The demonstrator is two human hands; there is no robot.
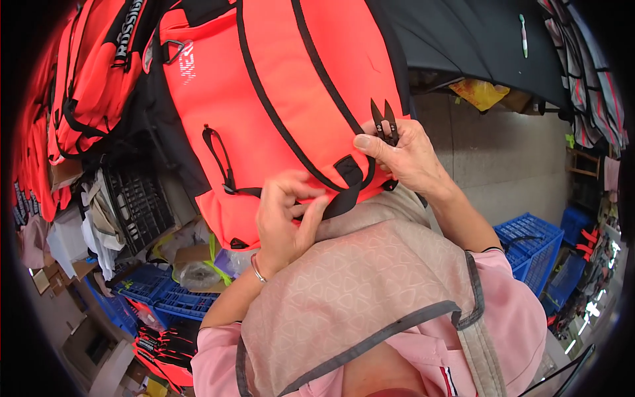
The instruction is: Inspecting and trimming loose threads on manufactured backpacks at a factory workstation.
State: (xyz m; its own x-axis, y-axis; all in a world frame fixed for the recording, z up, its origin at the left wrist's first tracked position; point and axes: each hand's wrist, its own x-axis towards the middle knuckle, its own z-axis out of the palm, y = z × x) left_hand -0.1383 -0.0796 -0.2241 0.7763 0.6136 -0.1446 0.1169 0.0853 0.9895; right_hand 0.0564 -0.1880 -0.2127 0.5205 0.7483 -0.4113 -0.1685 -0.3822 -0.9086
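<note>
Against the apron (370, 271) lies one orange-red backpack (278, 126), its black webbing (342, 204) by the half-curled left hand (281, 215) (grip unclear), black snips (378, 120) held in the curled right hand (413, 157), webbing best drawn taut, tips clear of the backpack.

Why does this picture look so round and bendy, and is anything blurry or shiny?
In the head view, the fisheye lens bends things near the rim, leaving dark corners; in that view, the left hand seems slightly blurred, while the black snips look crisper; head view again, white glare spots the lower right.
</note>
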